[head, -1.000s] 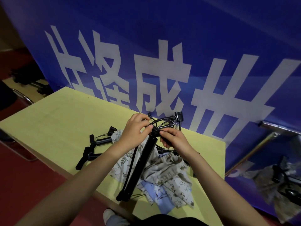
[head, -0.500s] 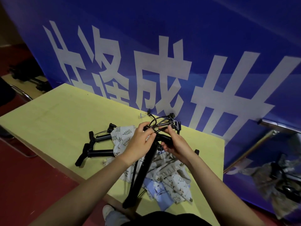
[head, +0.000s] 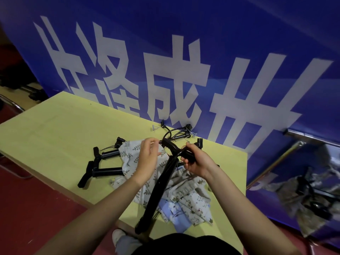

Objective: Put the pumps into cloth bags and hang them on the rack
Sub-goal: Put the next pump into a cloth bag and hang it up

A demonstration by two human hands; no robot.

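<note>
I hold a long black pump [head: 158,186] upright and tilted over the yellow table [head: 55,129]. My right hand [head: 197,161] is shut on one side of its T-handle. My left hand [head: 148,159] is beside the other end of the handle, fingertips pinched on something thin; I cannot tell what. Under the pump lies a heap of patterned cloth bags [head: 185,201]. Two more black pumps [head: 103,170] lie on the table to the left, partly under a leaf-print bag [head: 130,153]. Another pump with a coiled hose [head: 178,135] lies behind my hands.
A blue banner with big white characters [head: 176,74] stands right behind the table. At the right, a metal rack bar [head: 312,141] carries filled cloth bags [head: 311,197]. Red floor surrounds the table; a chair frame [head: 11,105] stands at far left.
The pump's handle has come free of the hose loops, which now lie behind it. My left hand has moved off the handle to its left end. The view has dropped slightly.
</note>
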